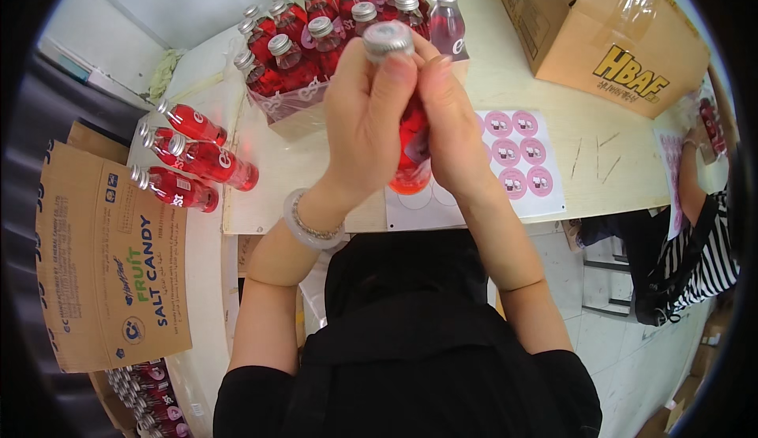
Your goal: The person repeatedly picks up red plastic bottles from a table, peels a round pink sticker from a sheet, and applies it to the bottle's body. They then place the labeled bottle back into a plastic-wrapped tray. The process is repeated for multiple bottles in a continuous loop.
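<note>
Both hands grip one glass bottle of red drink with a silver screw cap, upright above the table's front edge. My left hand wraps it from the left, thumb just under the cap. From the other side my right hand presses its fingers and thumb near the bottle's neck. Part of a pink sticker shows low on the glass between my palms. Below lies a white sheet of round pink stickers; some circles at its left front are bare backing. My hands hide the sheet's middle.
Behind my hands stands a film-wrapped tray of red bottles. Several loose bottles stand at the left. A cardboard box occupies the back right; another carton is at far left. A co-worker's arm holds a bottle at far right.
</note>
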Tool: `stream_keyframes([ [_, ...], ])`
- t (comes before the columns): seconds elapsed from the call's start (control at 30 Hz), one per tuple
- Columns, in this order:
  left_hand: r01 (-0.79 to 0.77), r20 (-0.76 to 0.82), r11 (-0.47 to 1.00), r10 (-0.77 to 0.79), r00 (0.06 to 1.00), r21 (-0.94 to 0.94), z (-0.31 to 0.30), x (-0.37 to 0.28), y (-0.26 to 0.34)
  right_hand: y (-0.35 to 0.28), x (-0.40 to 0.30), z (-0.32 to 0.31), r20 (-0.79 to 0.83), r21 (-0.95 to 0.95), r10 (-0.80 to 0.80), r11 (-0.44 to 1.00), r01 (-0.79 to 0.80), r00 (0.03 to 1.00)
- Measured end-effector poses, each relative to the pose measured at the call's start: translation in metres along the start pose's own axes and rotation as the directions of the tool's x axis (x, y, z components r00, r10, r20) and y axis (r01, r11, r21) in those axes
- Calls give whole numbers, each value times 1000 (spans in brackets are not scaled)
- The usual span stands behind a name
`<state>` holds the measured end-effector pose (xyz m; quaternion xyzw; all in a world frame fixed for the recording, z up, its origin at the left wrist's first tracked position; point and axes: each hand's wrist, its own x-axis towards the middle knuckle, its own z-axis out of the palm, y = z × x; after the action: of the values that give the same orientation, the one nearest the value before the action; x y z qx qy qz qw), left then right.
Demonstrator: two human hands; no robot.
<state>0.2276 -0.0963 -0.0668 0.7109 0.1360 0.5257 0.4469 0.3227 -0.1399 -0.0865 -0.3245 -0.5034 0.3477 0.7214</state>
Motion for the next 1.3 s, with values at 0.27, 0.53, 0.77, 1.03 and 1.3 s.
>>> stream_keyframes([
  [0.27, 319, -52, 819, -388, 920, -477, 0, 19, 1, 24, -20, 2, 109, -857, -456, 407, 316, 883],
  [0.53, 361, -76, 831, -430, 900, -423, -7, 62, 8, -2, -55, -1, 523, -838, -127, -260, 481, 843],
  [0.77, -401, -273, 890, 450, 850, 219, -46, 224, -6, 13, -79, -54, 445, -868, -200, 144, 476, 873],
  [1.03, 6, -268, 969, 62, 961, 246, -36, 277, -116, 3, -113, -84, 343, -913, -269, 129, 387, 900],
  [1.3, 292, 90, 952, -300, 950, 86, -63, 279, -189, -2, -127, -105, 267, -945, -282, 111, 308, 921],
])
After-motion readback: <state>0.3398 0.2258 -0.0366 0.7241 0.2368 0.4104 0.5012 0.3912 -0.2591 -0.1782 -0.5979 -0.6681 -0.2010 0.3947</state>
